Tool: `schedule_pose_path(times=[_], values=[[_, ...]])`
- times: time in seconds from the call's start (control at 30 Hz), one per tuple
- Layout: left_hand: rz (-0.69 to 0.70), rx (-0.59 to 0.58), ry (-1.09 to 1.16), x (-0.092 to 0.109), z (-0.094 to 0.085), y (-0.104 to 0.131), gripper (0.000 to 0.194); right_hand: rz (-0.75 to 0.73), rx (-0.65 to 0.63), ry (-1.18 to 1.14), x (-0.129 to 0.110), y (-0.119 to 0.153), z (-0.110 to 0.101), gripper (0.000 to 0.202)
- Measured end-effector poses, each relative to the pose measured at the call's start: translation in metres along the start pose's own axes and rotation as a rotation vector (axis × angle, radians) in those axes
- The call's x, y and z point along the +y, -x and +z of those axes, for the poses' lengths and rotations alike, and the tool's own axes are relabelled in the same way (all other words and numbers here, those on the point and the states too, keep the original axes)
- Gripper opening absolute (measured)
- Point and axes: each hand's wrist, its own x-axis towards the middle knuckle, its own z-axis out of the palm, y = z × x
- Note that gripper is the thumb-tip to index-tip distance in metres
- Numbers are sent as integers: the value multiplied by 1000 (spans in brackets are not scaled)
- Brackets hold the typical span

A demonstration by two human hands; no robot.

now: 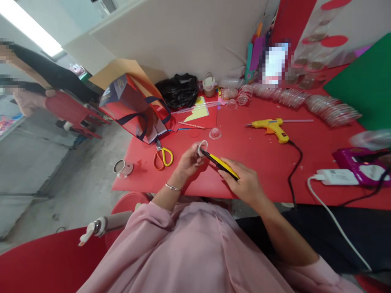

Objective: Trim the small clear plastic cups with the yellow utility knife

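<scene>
Pinched in the fingers of my left hand [190,160] is a small clear plastic lid [203,147], held up above the red table. My right hand [244,181] is closed around a yellow and black utility knife [224,166], its tip at the lid; whether it cuts in cannot be made out. Another clear lid [215,133] lies on the table just beyond my hands. Left of my left hand rest scissors [163,158] with one red and one yellow handle loop. To the right lies a yellow glue gun [273,127] with a glue stick in its back.
Stacked clear lids [332,110] line the table's back. A paper bag [128,106] and a black plastic bag [179,90] stand at the back left. A cup [123,167] sits near the left edge. Cords run from a purple power strip [360,165]. People are at far left.
</scene>
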Motion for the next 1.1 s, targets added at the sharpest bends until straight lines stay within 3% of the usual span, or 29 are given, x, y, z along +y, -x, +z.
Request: schedule_pose_path(times=[0.2, 0.37, 0.5, 0.67, 1.1], values=[[10, -106, 46, 10, -4, -5, 38, 71, -93, 7, -1, -16, -2, 41], [31, -180, 36, 24, 0, -14, 48, 88, -41, 1, 17, -42, -4, 38], [27, -91, -4, 27, -2, -24, 47, 33, -14, -17, 32, -61, 0, 36], [61, 42, 3, 17, -10, -33, 46, -23, -1, 10, 45, -70, 4, 32], [-35, 126, 156, 15, -4, -38, 39, -245, 142, 398, 49, -66, 8, 45]])
